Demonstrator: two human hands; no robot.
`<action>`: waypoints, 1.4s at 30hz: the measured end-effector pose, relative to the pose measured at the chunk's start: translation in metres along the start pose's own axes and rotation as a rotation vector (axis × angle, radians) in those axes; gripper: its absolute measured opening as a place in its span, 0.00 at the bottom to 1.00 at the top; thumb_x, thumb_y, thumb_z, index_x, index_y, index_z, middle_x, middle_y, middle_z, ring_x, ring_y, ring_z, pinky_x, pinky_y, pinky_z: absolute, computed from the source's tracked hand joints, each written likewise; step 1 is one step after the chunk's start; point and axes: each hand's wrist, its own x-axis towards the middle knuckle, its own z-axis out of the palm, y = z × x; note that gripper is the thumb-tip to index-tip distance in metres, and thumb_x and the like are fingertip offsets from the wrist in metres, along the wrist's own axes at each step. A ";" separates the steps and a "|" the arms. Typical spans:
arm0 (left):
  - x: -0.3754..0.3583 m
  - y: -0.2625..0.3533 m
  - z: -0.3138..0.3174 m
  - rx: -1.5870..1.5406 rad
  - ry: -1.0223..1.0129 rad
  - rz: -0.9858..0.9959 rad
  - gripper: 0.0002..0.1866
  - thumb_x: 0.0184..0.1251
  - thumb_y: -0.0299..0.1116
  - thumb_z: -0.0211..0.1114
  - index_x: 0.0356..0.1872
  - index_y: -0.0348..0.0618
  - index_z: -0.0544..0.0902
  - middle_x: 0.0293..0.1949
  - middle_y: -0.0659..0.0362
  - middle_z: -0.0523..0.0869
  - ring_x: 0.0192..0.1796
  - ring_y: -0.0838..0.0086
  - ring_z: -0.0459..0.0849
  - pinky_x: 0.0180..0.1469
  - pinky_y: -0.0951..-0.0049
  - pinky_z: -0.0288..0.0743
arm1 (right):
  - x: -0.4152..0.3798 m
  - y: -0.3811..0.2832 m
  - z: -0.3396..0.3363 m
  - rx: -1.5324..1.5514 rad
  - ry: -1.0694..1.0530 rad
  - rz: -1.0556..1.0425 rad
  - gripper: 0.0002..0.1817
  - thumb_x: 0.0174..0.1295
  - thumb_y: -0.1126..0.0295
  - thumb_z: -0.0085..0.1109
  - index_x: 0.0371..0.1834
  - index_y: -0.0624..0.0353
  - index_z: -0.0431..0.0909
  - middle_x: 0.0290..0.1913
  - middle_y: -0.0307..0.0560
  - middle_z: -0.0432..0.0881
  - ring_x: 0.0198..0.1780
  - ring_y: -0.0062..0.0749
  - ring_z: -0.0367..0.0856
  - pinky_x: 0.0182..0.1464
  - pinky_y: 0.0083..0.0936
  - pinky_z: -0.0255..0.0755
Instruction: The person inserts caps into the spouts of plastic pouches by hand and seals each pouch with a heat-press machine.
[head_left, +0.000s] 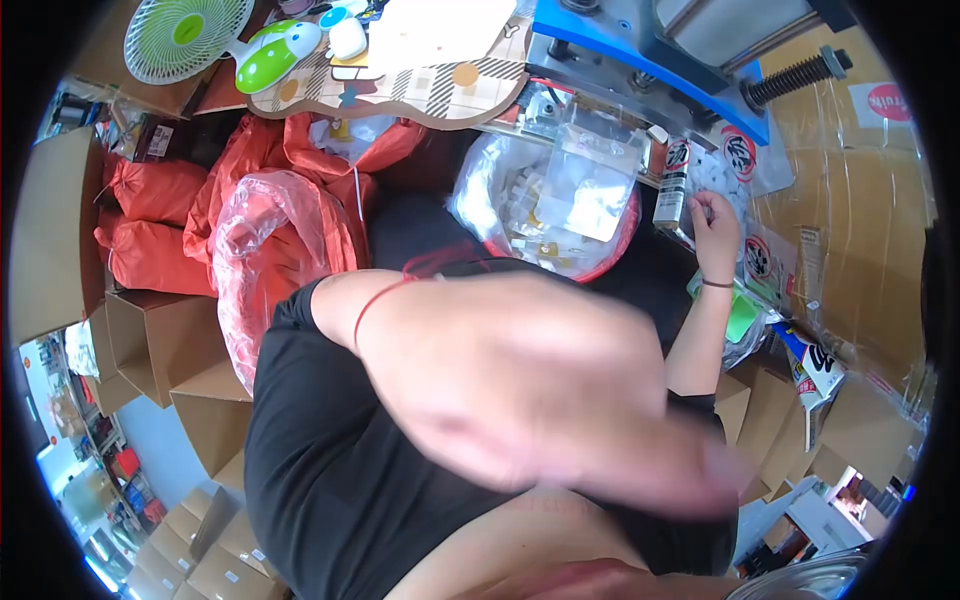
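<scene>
One hand is sharp enough to read: the right hand [712, 222], stretched out past the clear bag of packets [560, 205] that sits in a red-rimmed bin, with a dark band on its wrist. Its grip is narrow, the fingertips pinched at the edge of a slim black-and-white packet [672, 185] that stands upright just right of the bag; whether the fingers truly clamp the packet or only touch it cannot be told. More packets with round red-and-black marks [742, 155] lie just right of that hand, on the clear film spread over the desk [860, 240]. Above the bag, a blue machine frame [640, 45] with a threaded black bolt reaches across the desk. The left hand [700, 470] sits well below the bag, very close to the camera, at the end of a big blurred forearm that fills the middle of the view; its grip cannot be told, since the fingers are smeared and nothing shows in them. A thin red cord crosses the upper arm by a black sleeve. Left of the bag lie orange-red sacks [160, 215] and a pinkish clear plastic bag [265, 250]. Up and to the left of the bag stand a small green-and-white fan [185, 35] and a checked board [420, 90]. Lower left of the bag, brown cardboard boxes [160, 340] are stacked on the floor.
</scene>
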 end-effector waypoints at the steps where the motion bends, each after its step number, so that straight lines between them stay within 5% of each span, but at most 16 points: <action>1: -0.001 0.000 0.009 -0.137 -0.010 -0.001 0.07 0.68 0.29 0.68 0.40 0.36 0.83 0.39 0.52 0.86 0.35 0.61 0.86 0.36 0.63 0.80 | 0.001 0.000 0.000 -0.003 -0.002 -0.007 0.10 0.67 0.68 0.64 0.44 0.65 0.82 0.37 0.49 0.83 0.39 0.32 0.80 0.44 0.26 0.73; 4: 0.002 0.002 0.014 -0.118 0.024 0.025 0.09 0.68 0.30 0.67 0.43 0.35 0.82 0.39 0.52 0.85 0.34 0.62 0.85 0.34 0.64 0.80 | 0.000 0.003 0.002 0.033 -0.008 -0.026 0.10 0.67 0.68 0.64 0.44 0.65 0.81 0.37 0.48 0.83 0.39 0.32 0.80 0.45 0.26 0.73; 6: 0.005 0.001 0.016 -0.107 0.052 0.048 0.11 0.69 0.30 0.66 0.47 0.34 0.81 0.38 0.52 0.84 0.33 0.62 0.84 0.33 0.65 0.79 | -0.001 0.004 0.003 0.073 0.016 -0.027 0.09 0.65 0.68 0.65 0.41 0.64 0.81 0.37 0.52 0.82 0.38 0.41 0.80 0.42 0.31 0.73; 17: 0.018 0.011 0.024 -0.043 0.219 0.137 0.24 0.72 0.34 0.60 0.64 0.30 0.75 0.34 0.51 0.76 0.27 0.63 0.79 0.27 0.69 0.74 | 0.002 0.008 0.006 0.076 0.003 -0.021 0.09 0.64 0.69 0.64 0.41 0.64 0.82 0.38 0.52 0.83 0.39 0.41 0.81 0.44 0.31 0.73; 20: 0.026 0.035 0.024 0.404 0.017 -0.069 0.13 0.61 0.33 0.65 0.42 0.35 0.79 0.32 0.53 0.76 0.24 0.64 0.77 0.26 0.68 0.75 | 0.004 0.003 0.000 0.050 -0.016 -0.023 0.09 0.64 0.70 0.64 0.41 0.64 0.82 0.38 0.52 0.82 0.39 0.41 0.81 0.44 0.31 0.73; 21: 0.031 0.033 0.035 0.340 0.174 -0.019 0.10 0.55 0.35 0.65 0.28 0.37 0.78 0.27 0.55 0.77 0.21 0.66 0.75 0.26 0.67 0.75 | 0.004 0.004 0.002 0.065 -0.035 -0.019 0.08 0.64 0.70 0.64 0.41 0.64 0.82 0.38 0.52 0.82 0.39 0.42 0.81 0.44 0.31 0.73; 23: 0.031 0.033 0.036 0.360 0.162 -0.032 0.10 0.55 0.35 0.65 0.28 0.37 0.78 0.27 0.55 0.77 0.21 0.66 0.75 0.26 0.67 0.75 | 0.005 0.009 0.004 0.108 -0.035 -0.021 0.09 0.64 0.69 0.65 0.41 0.64 0.82 0.38 0.52 0.82 0.39 0.42 0.81 0.44 0.31 0.73; 26: 0.031 0.033 0.036 0.423 0.076 -0.075 0.10 0.54 0.35 0.65 0.27 0.38 0.78 0.26 0.55 0.77 0.22 0.65 0.76 0.26 0.66 0.75 | 0.002 0.008 0.003 0.045 -0.013 -0.055 0.09 0.66 0.71 0.64 0.43 0.66 0.81 0.38 0.46 0.83 0.38 0.30 0.80 0.44 0.25 0.73; 29: 0.031 0.033 0.035 0.488 -0.012 -0.120 0.10 0.54 0.35 0.65 0.26 0.38 0.79 0.25 0.55 0.78 0.22 0.64 0.77 0.25 0.65 0.74 | 0.001 0.011 0.006 0.091 -0.013 -0.054 0.09 0.66 0.71 0.64 0.42 0.66 0.81 0.38 0.46 0.82 0.39 0.30 0.79 0.45 0.25 0.72; 31: 0.029 0.032 0.035 0.527 -0.064 -0.130 0.10 0.53 0.35 0.65 0.25 0.38 0.79 0.24 0.55 0.78 0.23 0.64 0.78 0.25 0.65 0.74 | 0.001 0.007 0.003 0.064 -0.006 -0.038 0.08 0.64 0.69 0.64 0.41 0.63 0.82 0.39 0.52 0.83 0.41 0.43 0.81 0.46 0.32 0.73; 39: 0.020 0.026 0.032 0.639 -0.202 -0.244 0.09 0.52 0.35 0.66 0.22 0.40 0.79 0.22 0.55 0.79 0.24 0.62 0.80 0.24 0.63 0.74 | 0.001 0.013 0.006 0.079 -0.049 0.000 0.09 0.64 0.69 0.64 0.41 0.63 0.82 0.40 0.52 0.83 0.41 0.43 0.81 0.46 0.32 0.73; 42: 0.017 0.024 0.031 0.715 -0.280 -0.327 0.09 0.51 0.35 0.66 0.21 0.40 0.79 0.21 0.55 0.79 0.24 0.61 0.81 0.23 0.62 0.74 | 0.003 0.026 0.007 0.016 -0.007 -0.094 0.09 0.67 0.71 0.63 0.43 0.66 0.82 0.38 0.45 0.83 0.40 0.25 0.81 0.44 0.24 0.75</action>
